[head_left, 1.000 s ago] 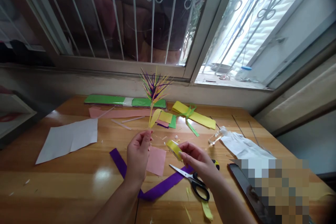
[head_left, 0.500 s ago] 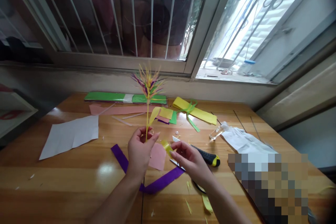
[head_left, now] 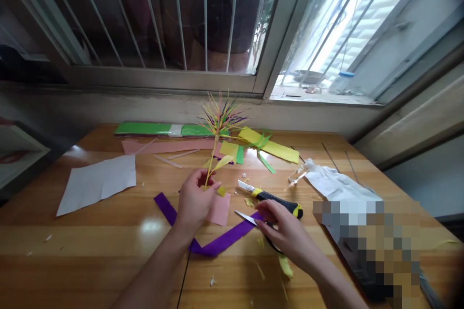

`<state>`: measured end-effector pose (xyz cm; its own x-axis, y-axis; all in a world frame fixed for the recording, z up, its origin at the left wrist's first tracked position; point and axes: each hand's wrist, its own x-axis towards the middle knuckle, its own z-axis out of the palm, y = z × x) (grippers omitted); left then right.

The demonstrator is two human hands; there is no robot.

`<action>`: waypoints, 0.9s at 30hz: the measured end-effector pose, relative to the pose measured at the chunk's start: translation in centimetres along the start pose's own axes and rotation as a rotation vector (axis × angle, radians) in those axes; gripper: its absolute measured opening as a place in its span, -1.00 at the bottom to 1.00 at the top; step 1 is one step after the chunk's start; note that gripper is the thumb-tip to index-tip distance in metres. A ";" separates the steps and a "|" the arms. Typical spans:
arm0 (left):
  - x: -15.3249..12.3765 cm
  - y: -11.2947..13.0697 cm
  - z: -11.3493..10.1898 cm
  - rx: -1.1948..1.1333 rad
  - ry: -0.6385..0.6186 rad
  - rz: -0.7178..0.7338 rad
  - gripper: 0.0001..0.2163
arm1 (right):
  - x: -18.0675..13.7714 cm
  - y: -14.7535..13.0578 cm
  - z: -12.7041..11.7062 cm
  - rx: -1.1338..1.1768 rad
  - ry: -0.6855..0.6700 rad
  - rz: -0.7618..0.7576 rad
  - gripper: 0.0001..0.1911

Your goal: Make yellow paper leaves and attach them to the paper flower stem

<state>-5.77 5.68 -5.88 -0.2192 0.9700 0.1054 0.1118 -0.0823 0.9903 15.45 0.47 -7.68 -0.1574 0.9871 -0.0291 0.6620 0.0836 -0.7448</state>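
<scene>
My left hand (head_left: 197,198) is closed round the thin yellow stem (head_left: 209,174) of a paper flower, held upright and leaning right. Its head (head_left: 223,118) is a burst of fine yellow, pink, purple and green strips. A yellow paper leaf (head_left: 223,161) sticks out from the stem. Just beside the left fingertips is a piece of yellow tape (head_left: 222,191). My right hand (head_left: 281,224) hovers over scissors (head_left: 246,217), its fingers curled but apart, with nothing visible in them. Part of the scissors' black handle is hidden under that hand.
A utility knife (head_left: 277,200) lies beyond my right hand. Purple strips (head_left: 213,246) and a pink paper piece (head_left: 220,210) lie between the hands. Farther back are green paper (head_left: 145,128), yellow paper (head_left: 282,149) and a small clear bottle (head_left: 299,174). White paper (head_left: 99,183) is at left.
My right hand has let go of the yellow tape and moved right and down to the scissors. The flower has tilted to the right in my left hand.
</scene>
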 end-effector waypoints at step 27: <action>-0.1 2.4 -1.9 -0.095 -0.221 -0.034 -0.75 | -0.8 -1.7 -5.5 -0.051 -0.169 -0.125 -0.88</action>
<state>-7.29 4.94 -3.30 -0.0022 0.9982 0.0598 0.0137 -0.0597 0.9981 18.48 0.27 -2.68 -0.3582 0.9321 -0.0532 0.6652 0.2148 -0.7151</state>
